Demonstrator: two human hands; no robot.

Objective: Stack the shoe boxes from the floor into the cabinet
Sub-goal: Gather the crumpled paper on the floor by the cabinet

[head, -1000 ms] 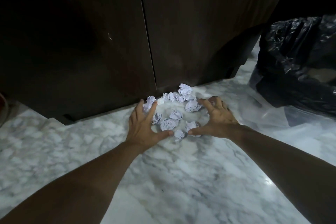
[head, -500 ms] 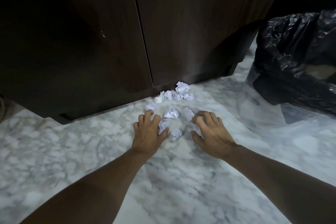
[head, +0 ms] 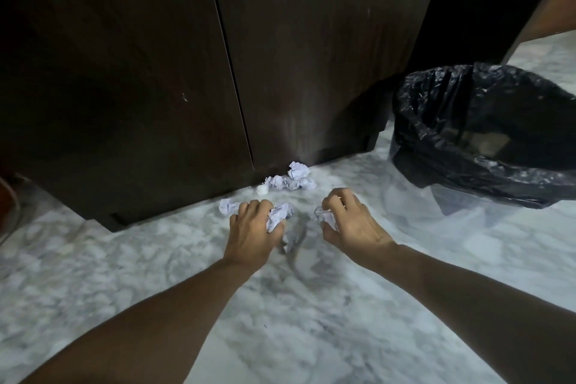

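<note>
No shoe box is in view. A dark wooden cabinet with two shut doors stands on the marble floor. My left hand is closed around crumpled white paper balls just above the floor. To its right, my right hand grips another crumpled paper ball. One loose ball lies left of my left hand. A small heap of paper balls rests against the cabinet's foot.
A bin lined with a black plastic bag stands at the right, beside the cabinet's corner, over a clear plastic sheet. A reddish object shows at the far left edge.
Both hands went from spread around the scattered paper balls to closed on some of them and drew back from the cabinet. The view now shows more of the bin.
</note>
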